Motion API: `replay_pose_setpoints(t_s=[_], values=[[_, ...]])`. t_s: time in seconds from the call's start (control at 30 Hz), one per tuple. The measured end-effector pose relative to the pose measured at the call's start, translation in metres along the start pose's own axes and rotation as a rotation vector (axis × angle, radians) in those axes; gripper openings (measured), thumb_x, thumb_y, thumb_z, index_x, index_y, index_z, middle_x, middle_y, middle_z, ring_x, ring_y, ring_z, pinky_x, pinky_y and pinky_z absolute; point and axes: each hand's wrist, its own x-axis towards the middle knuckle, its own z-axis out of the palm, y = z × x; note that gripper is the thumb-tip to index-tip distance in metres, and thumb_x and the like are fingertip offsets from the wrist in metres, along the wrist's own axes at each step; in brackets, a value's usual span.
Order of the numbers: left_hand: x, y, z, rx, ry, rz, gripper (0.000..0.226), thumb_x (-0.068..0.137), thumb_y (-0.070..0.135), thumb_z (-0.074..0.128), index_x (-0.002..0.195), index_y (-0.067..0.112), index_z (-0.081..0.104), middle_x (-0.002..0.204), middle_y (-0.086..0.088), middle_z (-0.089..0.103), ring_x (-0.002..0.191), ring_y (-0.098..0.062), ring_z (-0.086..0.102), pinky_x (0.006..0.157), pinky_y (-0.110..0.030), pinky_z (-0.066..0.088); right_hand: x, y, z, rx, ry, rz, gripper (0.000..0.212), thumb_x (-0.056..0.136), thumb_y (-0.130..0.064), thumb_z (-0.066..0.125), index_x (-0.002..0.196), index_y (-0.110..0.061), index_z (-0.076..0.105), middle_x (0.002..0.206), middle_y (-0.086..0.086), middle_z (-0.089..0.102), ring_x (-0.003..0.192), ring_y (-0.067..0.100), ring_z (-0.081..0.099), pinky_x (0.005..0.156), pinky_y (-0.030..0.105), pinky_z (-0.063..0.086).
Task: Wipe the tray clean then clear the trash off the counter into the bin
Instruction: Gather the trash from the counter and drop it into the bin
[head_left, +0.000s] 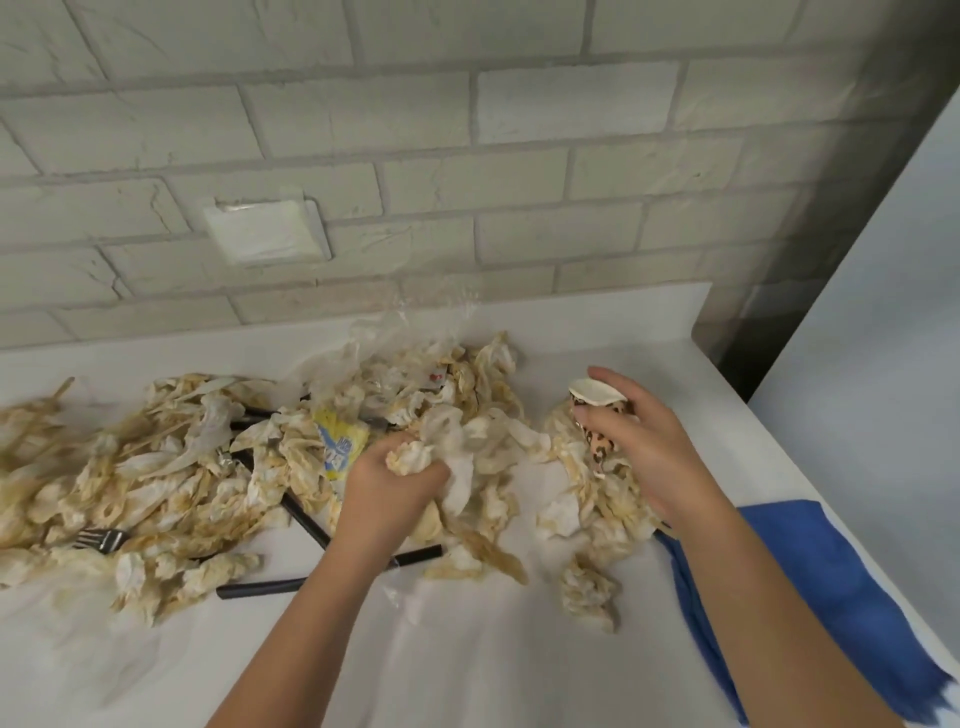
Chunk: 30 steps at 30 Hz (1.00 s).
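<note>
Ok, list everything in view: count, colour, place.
Napkins: many, white stained yellow-brown, heaped across the counter.
Fork: one, black, left, among the heap.
Sticks: at least three, black, poking from under the heap.
Packet: one, yellow and blue, mid-heap.
Plastic wrap: one, clear, behind the heap.
Cup: one, leopard print, gripped.
Cloth: one, blue, counter's right edge.
Counter: one, white.
Brick wall: one, grey-white, behind.
Wall plate: one, white, on the bricks.
Left hand: grips a napkin wad.
Right hand: grips the cup.
</note>
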Motion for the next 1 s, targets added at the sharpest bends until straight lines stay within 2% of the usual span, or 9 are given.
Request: replay_pose_setpoints(t_s=[0.1, 0.17, 0.27, 0.4, 0.57, 0.67, 0.8, 0.9, 1.0], values=[[-0.003, 0.004, -0.01, -0.191, 0.048, -0.125, 0.025, 0.075, 0.008, 0.071, 0.098, 0.012, 0.062, 0.079, -0.01, 0.066, 0.074, -0.027, 0.062, 0.074, -0.045, 0.053, -0.039, 0.004, 0.004, 0.099, -0.022, 0.028, 0.04, 0.079, -0.015, 0.072, 0.113, -0.035, 0.065, 0.111, -0.001, 0.066, 0.089, 0.004, 0.066, 0.077, 0.018, 0.046], [-0.01, 0.006, -0.016, -0.253, 0.066, -0.111, 0.013, 0.078, 0.004, 0.066, 0.086, 0.012, 0.061, 0.076, -0.012, 0.062, 0.07, -0.026, 0.058, 0.066, -0.04, 0.049, -0.062, 0.01, 0.008, 0.069, -0.033, 0.046, 0.042, 0.078, -0.02, 0.073, 0.112, -0.043, 0.063, 0.115, -0.003, 0.061, 0.092, 0.005, 0.062, 0.081, 0.02, 0.043], [-0.031, 0.001, -0.021, -0.241, 0.009, 0.031, 0.025, 0.079, -0.002, 0.059, 0.086, 0.023, 0.059, 0.068, -0.009, 0.053, 0.054, -0.021, 0.045, 0.052, -0.029, 0.038, -0.094, 0.025, 0.01, -0.036, -0.012, 0.048, 0.057, 0.078, -0.023, 0.073, 0.127, -0.045, 0.051, 0.122, -0.023, 0.05, 0.103, -0.01, 0.051, 0.079, 0.013, 0.04], [-0.063, -0.031, -0.026, 0.138, -0.059, 0.272, 0.038, 0.08, 0.004, 0.057, 0.106, 0.031, 0.064, 0.071, 0.0, 0.066, 0.047, -0.015, 0.051, 0.047, -0.026, 0.043, -0.121, 0.05, 0.016, -0.344, -0.018, -0.05, 0.06, 0.077, -0.014, 0.075, 0.115, -0.048, 0.043, 0.106, -0.03, 0.053, 0.096, -0.021, 0.051, 0.073, 0.0, 0.04], [-0.083, -0.084, -0.029, 0.771, -0.29, 0.406, 0.052, 0.085, 0.034, 0.058, 0.135, 0.023, 0.047, 0.118, -0.006, 0.057, 0.109, -0.024, 0.053, 0.083, -0.029, 0.045, -0.115, 0.097, 0.037, -0.99, -0.049, -0.071, 0.064, 0.068, -0.041, 0.07, 0.127, -0.028, 0.048, 0.12, -0.007, 0.051, 0.119, 0.016, 0.038, 0.092, 0.024, 0.035], [-0.093, -0.095, -0.026, 1.059, -0.365, 0.487, 0.071, 0.08, 0.065, 0.052, 0.137, 0.025, 0.04, 0.126, -0.006, 0.043, 0.117, -0.023, 0.04, 0.089, -0.03, 0.042, -0.115, 0.1, 0.049, -0.987, -0.075, -0.085, 0.056, 0.068, -0.04, 0.069, 0.119, -0.024, 0.051, 0.115, -0.006, 0.051, 0.114, 0.016, 0.042, 0.092, 0.027, 0.038], [-0.097, -0.097, -0.021, 1.19, -0.38, 0.601, 0.08, 0.069, 0.073, 0.056, 0.128, 0.021, 0.05, 0.134, -0.005, 0.032, 0.12, -0.025, 0.034, 0.091, -0.031, 0.041, -0.12, 0.094, 0.055, -1.043, -0.096, -0.071, 0.054, 0.072, -0.034, 0.07, 0.121, -0.023, 0.05, 0.115, -0.003, 0.051, 0.109, 0.017, 0.041, 0.087, 0.028, 0.038], [-0.101, -0.103, -0.022, 1.225, -0.405, 0.743, 0.068, 0.076, 0.066, 0.055, 0.122, 0.016, 0.054, 0.121, -0.003, 0.05, 0.111, -0.025, 0.045, 0.08, -0.033, 0.042, -0.135, 0.096, 0.061, -1.053, -0.098, -0.075, 0.051, 0.069, -0.03, 0.072, 0.116, -0.023, 0.052, 0.109, 0.0, 0.049, 0.099, 0.018, 0.039, 0.079, 0.029, 0.037], [-0.106, -0.105, -0.029, 1.115, -0.418, 0.939, 0.034, 0.062, 0.028, 0.08, 0.088, 0.01, 0.068, 0.084, -0.007, 0.062, 0.075, -0.029, 0.06, 0.051, -0.031, 0.041, -0.155, 0.104, 0.06, -0.983, -0.074, -0.027, 0.051, 0.067, -0.03, 0.074, 0.113, -0.025, 0.052, 0.105, 0.0, 0.048, 0.096, 0.018, 0.04, 0.076, 0.027, 0.036]])
